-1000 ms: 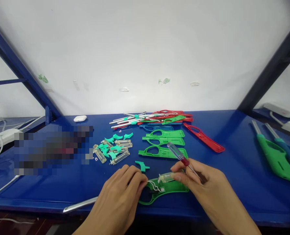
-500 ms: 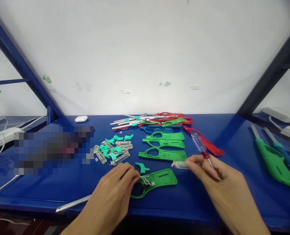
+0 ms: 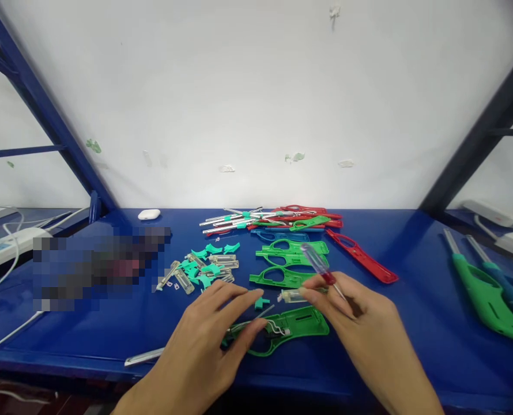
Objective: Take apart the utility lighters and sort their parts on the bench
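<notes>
A green lighter half-shell point(image 3: 297, 326) with white wires inside lies on the blue table point(image 3: 412, 323) near its front edge. My left hand point(image 3: 208, 346) rests on the shell's left end, pinching a thin metal tube point(image 3: 153, 354) that runs out to the left. My right hand point(image 3: 360, 323) pinches a small clear fuel tank point(image 3: 291, 296) just above the shell. The same hand holds a screwdriver with a clear and red handle point(image 3: 317, 266) across its fingers.
Behind lie more green shells point(image 3: 289, 253), a red shell point(image 3: 362, 257), a pile of metal tubes and red parts point(image 3: 260, 219), teal triggers and clear tanks point(image 3: 204, 268). Two assembled lighters point(image 3: 490, 288) are at the right, a white earbud case point(image 3: 149, 214) at the back left.
My right hand came back left with the clear tank and the screwdriver, close above the shell. My left hand has spread its fingers and now pinches the metal tube.
</notes>
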The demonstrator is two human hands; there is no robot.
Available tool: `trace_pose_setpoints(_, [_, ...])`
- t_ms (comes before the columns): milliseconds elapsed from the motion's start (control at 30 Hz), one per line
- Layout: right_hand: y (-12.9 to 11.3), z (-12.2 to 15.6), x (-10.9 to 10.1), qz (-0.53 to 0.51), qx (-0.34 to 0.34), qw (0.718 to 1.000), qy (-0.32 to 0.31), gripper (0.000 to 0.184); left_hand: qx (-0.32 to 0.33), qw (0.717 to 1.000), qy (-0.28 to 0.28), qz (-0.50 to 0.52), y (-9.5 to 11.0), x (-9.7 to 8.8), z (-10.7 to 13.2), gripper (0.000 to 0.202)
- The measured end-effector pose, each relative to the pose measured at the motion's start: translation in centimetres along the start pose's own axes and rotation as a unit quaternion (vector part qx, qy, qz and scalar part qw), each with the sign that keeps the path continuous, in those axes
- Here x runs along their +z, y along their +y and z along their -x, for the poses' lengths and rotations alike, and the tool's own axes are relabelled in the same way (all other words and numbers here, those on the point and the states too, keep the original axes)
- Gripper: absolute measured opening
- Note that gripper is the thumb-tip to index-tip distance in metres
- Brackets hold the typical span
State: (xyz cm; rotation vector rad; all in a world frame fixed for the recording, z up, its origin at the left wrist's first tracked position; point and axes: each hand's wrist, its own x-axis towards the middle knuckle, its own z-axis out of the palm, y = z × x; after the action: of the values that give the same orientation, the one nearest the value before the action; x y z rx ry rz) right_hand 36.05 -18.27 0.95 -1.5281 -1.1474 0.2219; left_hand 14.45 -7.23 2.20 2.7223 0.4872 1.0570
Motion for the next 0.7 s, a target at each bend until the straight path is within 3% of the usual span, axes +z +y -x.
trace_pose_setpoints(167, [-3.8, -2.8, 2.6, -0.013, -0.117, 0.989, -0.085, 0.046, -0.063, 0.996, 0.007, 0.065, -1.2, -2.9, -1.7, 0.007])
trace_pose_setpoints(367, [-7.3, -6.0, 4.6, -0.024, -0.175, 0.976, -0.127, 0.051, -0.168, 0.98, 0.006, 0.103, -2.7, -5.2, -2.4, 0.012])
trace_pose_setpoints(500, [-7.2, -7.2, 6.0, -0.041, -0.182, 0.973, -0.136, 0.051, -0.224, 0.968, 0.006, 0.113, -4.0, -5.1, -2.4, 0.019])
trace_pose_setpoints(700, [-5.3, -7.5, 7.4, -0.105, -0.146, 0.972, -0.152, 0.053, -0.266, 0.956, -0.008, 0.126, -5.2, -4.8, -2.4, 0.025])
